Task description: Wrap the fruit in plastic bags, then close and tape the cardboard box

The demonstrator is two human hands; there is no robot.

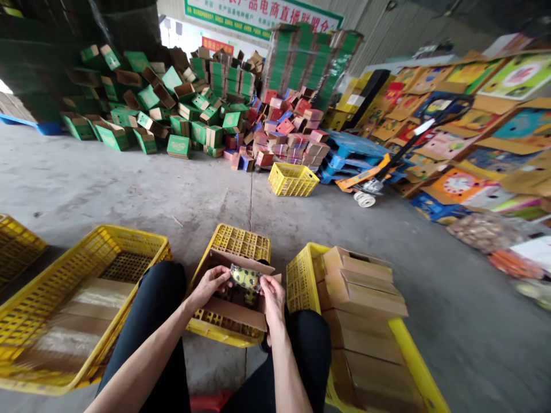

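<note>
My left hand and my right hand hold a small yellow-green packet between them, one at each end. They hold it just above an open brown cardboard box. The box rests on an upturned yellow plastic crate between my knees. Darker items lie inside the box, partly hidden by the packet and my fingers.
A yellow crate with flat cardboard stands at my left. Another yellow crate at my right holds several cardboard boxes. Further off on the concrete floor are a yellow basket, piles of green boxes, pink boxes and a pallet jack.
</note>
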